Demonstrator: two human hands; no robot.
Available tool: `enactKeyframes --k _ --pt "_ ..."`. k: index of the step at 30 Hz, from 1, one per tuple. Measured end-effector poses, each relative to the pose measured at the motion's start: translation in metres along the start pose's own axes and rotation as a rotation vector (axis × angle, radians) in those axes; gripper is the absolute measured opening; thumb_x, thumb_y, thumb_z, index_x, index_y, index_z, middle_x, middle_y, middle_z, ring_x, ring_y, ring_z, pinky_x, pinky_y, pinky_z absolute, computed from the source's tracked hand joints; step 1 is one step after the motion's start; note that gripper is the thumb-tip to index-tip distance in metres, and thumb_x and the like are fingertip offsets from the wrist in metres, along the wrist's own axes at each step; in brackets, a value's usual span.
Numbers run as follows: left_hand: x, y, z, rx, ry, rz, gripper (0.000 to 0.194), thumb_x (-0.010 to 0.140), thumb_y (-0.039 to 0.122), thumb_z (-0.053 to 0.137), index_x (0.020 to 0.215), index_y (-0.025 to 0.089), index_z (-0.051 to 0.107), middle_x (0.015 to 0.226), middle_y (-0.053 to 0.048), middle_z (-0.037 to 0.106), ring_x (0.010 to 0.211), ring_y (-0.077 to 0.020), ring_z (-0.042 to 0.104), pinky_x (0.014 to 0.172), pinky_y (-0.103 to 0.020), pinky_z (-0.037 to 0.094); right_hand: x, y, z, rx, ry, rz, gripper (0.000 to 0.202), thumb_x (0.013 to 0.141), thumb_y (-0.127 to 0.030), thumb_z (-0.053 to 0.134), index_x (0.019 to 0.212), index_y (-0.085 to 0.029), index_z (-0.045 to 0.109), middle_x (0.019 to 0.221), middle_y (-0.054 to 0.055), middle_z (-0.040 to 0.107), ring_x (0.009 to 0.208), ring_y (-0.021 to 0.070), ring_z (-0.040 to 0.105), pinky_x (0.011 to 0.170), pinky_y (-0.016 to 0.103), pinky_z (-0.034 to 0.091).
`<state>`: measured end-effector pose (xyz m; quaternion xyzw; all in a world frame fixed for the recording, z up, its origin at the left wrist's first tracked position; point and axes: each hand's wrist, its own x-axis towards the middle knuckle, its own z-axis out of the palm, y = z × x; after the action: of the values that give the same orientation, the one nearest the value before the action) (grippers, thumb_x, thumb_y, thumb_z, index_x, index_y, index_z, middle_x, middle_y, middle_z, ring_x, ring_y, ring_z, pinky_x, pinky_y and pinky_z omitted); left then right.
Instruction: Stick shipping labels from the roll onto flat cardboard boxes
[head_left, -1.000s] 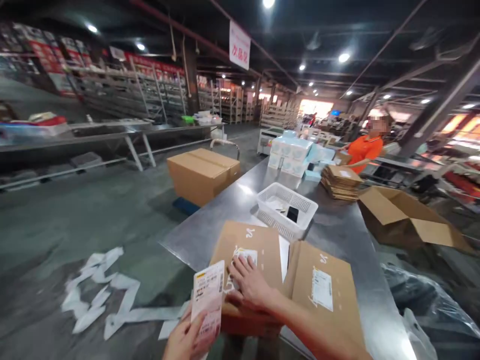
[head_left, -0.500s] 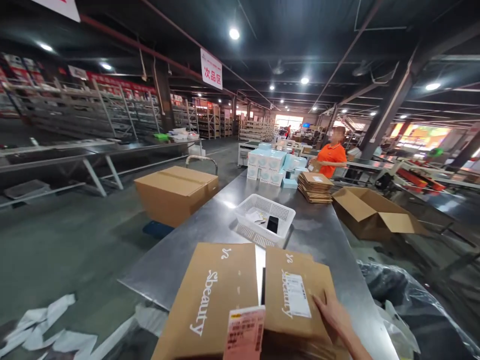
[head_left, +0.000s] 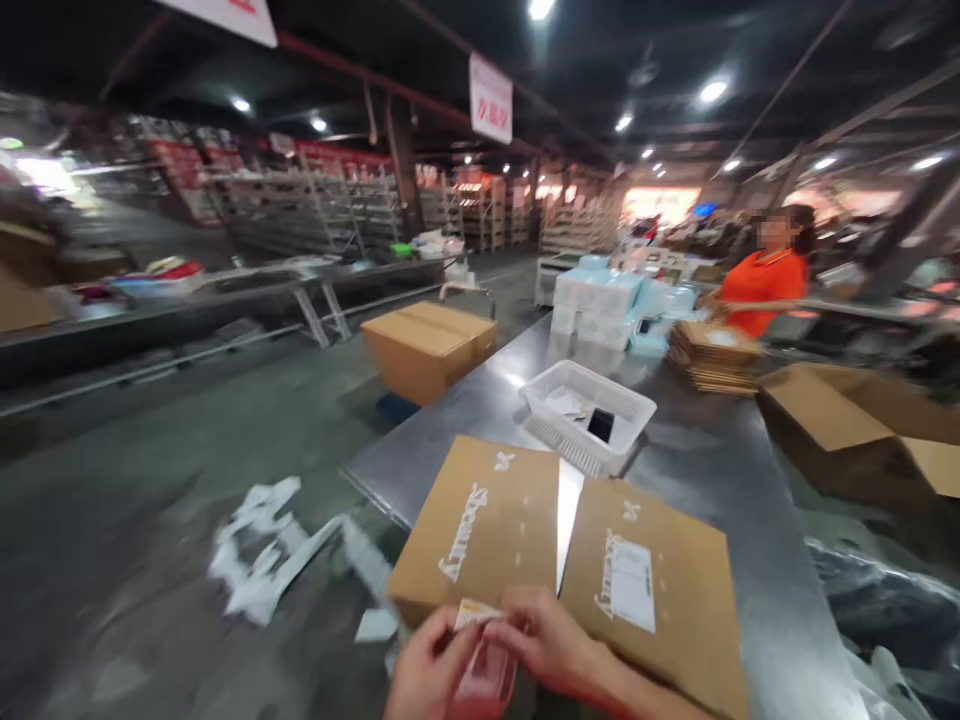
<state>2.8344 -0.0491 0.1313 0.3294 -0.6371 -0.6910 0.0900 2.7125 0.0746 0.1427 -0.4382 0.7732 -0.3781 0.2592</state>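
Observation:
A pinkish shipping label, with a yellow mark at its top, is held low in front of me. My left hand grips its left side, the fingers closed around it. Against the label's upper right, my right hand has its fingertips pinched. Just beyond the hands lies a brown cardboard box with white "Sbeauty" lettering. Beside it, to the right, is another brown box with the same lettering and a white label stuck on top. Motion blurs the fine print.
A white plastic basket holding a dark phone and papers stands on the metal table. Behind are pale blue boxes and stacked flat cartons. A person in orange stands at back right. White scraps litter the floor.
My right hand has left the right box and come over to the label, pinching it. My left hand has come into view. The view has turned left.

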Motion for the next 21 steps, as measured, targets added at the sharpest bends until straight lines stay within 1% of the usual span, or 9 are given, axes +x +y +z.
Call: enactKeyframes --k 3,6,8,10,12,14,16,18,21 --pt "0.011 -0.005 -0.011 0.059 0.102 0.056 0.051 0.061 0.064 0.069 0.056 0.016 0.056 0.055 0.001 0.053 0.059 -0.0147 0.050 0.055 -0.024 0.039 0.018 0.006 0.005 -0.014 0.045 -0.149 0.045 0.089 -0.057 0.048 0.076 -0.016 0.062 0.075 0.002 0.060 0.070 0.0135 0.051 0.065 0.026 0.039" --pt "0.021 -0.028 -0.028 -0.011 0.058 0.012 0.054 0.060 0.067 0.068 0.060 0.014 0.057 0.057 0.002 0.050 0.056 -0.0108 0.043 0.052 -0.022 0.034 0.061 0.021 0.000 -0.066 0.044 -0.175 0.044 0.092 -0.055 0.044 0.077 -0.017 0.063 0.076 0.005 0.062 0.072 0.0160 0.054 0.068 0.028 0.042" --pt "0.017 -0.050 -0.041 -0.063 0.011 -0.063 0.059 0.055 0.068 0.072 0.069 0.012 0.062 0.060 0.001 0.053 0.055 -0.0105 0.043 0.052 -0.022 0.034 0.094 0.033 -0.009 -0.219 0.111 -0.151 0.041 0.094 -0.050 0.042 0.084 -0.017 0.064 0.083 0.007 0.064 0.080 0.0190 0.057 0.074 0.031 0.044" --pt "0.006 -0.072 -0.055 -0.068 -0.051 -0.159 0.062 0.050 0.066 0.076 0.072 0.010 0.065 0.060 -0.001 0.057 0.055 -0.0112 0.045 0.053 -0.024 0.035 0.123 0.045 -0.023 -0.469 0.165 -0.101 0.040 0.092 -0.051 0.045 0.100 -0.017 0.065 0.098 0.011 0.064 0.092 0.0241 0.057 0.082 0.036 0.044" --pt "-0.007 -0.088 -0.070 -0.070 -0.095 -0.228 0.061 0.050 0.065 0.077 0.070 0.008 0.068 0.060 -0.004 0.060 0.054 -0.0129 0.048 0.055 -0.026 0.037 0.143 0.052 -0.036 -0.720 0.160 -0.046 0.051 0.087 -0.056 0.051 0.121 -0.019 0.059 0.114 0.014 0.062 0.102 0.0304 0.056 0.086 0.043 0.042" --pt "-0.014 -0.093 -0.084 -0.090 -0.044 -0.217 0.058 0.057 0.064 0.075 0.072 0.008 0.071 0.062 -0.006 0.064 0.057 -0.0155 0.053 0.059 -0.028 0.041 0.153 0.053 -0.040 -0.854 0.187 -0.001 0.061 0.087 -0.057 0.050 0.134 -0.019 0.050 0.121 0.017 0.059 0.105 0.0338 0.055 0.087 0.047 0.042" --pt "-0.009 -0.084 -0.096 -0.083 0.109 -0.138 0.054 0.064 0.061 0.071 0.077 0.008 0.073 0.069 -0.008 0.069 0.065 -0.0189 0.058 0.065 -0.030 0.045 0.155 0.050 -0.027 -0.859 0.230 -0.025 0.059 0.092 -0.050 0.043 0.138 -0.014 0.046 0.127 0.019 0.057 0.113 0.0339 0.052 0.092 0.047 0.041" --pt "0.007 -0.068 -0.105 -0.031 0.227 -0.068 0.050 0.067 0.058 0.069 0.077 0.009 0.074 0.074 -0.009 0.071 0.074 -0.0224 0.061 0.072 -0.032 0.047 0.150 0.043 -0.001 -0.837 0.224 -0.084 0.058 0.095 -0.045 0.037 0.139 -0.009 0.045 0.137 0.021 0.051 0.126 0.0344 0.045 0.102 0.049 0.034" --pt "0.034 -0.047 -0.110 0.007 0.202 -0.006 0.047 0.071 0.055 0.067 0.077 0.009 0.075 0.081 -0.011 0.073 0.081 -0.0249 0.063 0.077 -0.034 0.049 0.130 0.034 0.043 -0.826 0.062 -0.238 0.066 0.093 -0.053 0.037 0.142 -0.009 0.042 0.149 0.019 0.038 0.140 0.0345 0.028 0.114 0.052 0.018"
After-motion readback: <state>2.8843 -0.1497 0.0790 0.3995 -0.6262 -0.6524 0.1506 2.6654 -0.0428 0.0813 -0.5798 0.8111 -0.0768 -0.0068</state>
